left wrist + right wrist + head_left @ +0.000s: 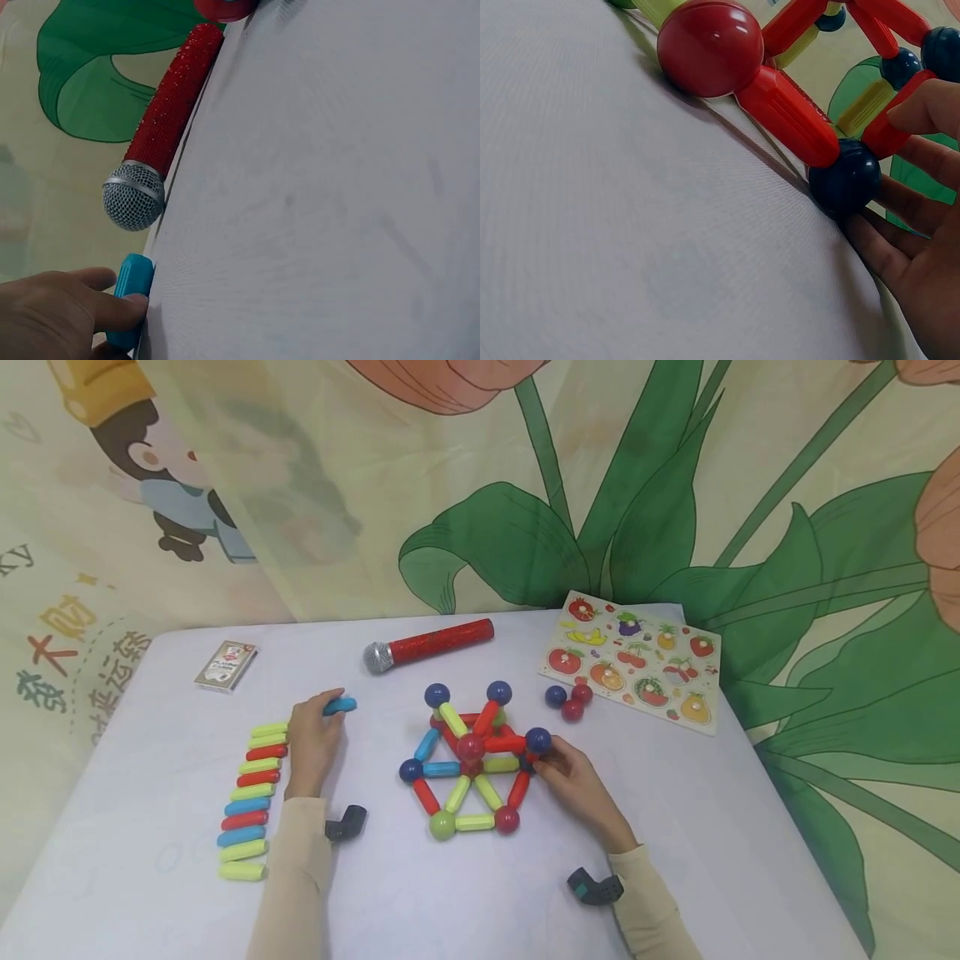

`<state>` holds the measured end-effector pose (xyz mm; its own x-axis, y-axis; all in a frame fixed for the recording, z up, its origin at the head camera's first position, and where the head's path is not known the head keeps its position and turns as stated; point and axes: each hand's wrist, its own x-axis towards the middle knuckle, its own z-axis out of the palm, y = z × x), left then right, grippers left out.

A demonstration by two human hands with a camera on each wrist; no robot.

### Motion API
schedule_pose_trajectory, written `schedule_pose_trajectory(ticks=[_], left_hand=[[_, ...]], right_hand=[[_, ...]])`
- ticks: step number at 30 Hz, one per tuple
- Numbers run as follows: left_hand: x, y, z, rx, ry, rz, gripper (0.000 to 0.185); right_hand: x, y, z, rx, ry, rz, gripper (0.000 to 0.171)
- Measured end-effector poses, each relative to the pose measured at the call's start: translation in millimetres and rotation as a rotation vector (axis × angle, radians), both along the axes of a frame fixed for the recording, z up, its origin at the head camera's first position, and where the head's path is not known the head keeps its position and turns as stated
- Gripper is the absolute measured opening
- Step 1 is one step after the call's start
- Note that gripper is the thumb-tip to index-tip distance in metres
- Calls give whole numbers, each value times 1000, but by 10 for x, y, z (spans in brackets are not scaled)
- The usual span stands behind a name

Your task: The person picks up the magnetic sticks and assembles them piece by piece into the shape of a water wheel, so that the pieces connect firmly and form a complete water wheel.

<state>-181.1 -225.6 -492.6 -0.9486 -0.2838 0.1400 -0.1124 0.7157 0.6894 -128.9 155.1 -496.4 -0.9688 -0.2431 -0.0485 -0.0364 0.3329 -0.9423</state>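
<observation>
Now, the white tabletop (712, 827) fills the view, backed by a flower-printed curtain (675, 485), with open room along its near edge and on the right. At the far right lies the fruit puzzle board (637, 664), each cut-out holding its own fruit piece. Mid-table stands the rod-and-ball structure (472, 760), a flat fan of rods with a raised peak. Behind it the red microphone (427, 645) lies with its long axis left to right and its mesh head to the left. On the left, a row of loose rods (251, 797) runs toward the near edge, each lying crosswise. The left hand (313, 743) sits just right of that row, fingers (112, 311) pinching a blue rod (341, 705) that lies flat, pointing right. The right hand (573, 781) is at the structure's right corner, fingers (900, 217) curled round a dark blue ball (537, 741). Three loose balls (570, 700) cluster near the puzzle board, and a small card box (225, 666) rests far left.
</observation>
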Motion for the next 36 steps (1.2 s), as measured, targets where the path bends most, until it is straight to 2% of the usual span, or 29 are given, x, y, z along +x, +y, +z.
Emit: schedule_pose_trajectory(ticks=[2, 5, 8, 13, 17, 21, 25, 30, 33, 36], left_hand=[[-7, 17, 3, 17, 4, -17, 34], [62, 76, 33, 78, 33, -61, 34], [227, 216, 133, 138, 92, -180, 34], [528, 558, 386, 198, 185, -413, 36], [648, 766, 519, 226, 213, -505, 36], [683, 887, 556, 195, 225, -567, 35], [692, 941, 567, 156, 217, -580, 34], [712, 892, 556, 171, 207, -567, 38], [777, 737, 540, 197, 185, -490, 41], [950, 417, 515, 237, 153, -330, 40]], right_hand=[[0, 8, -2, -1, 3, 2, 39], [-7, 17, 0, -5, 2, 11, 39], [0, 15, -2, 4, 12, 13, 39], [3, -2, 6, 25, 3, -2, 40], [-6, 0, 11, 31, 5, -1, 40], [-6, 6, -4, 9, 34, 19, 40], [-10, 2, -13, -38, 38, 43, 40], [-7, -4, -3, -39, 32, 42, 41], [-2, 6, -2, -22, 30, 31, 40], [-9, 2, -14, -8, 39, 34, 40]])
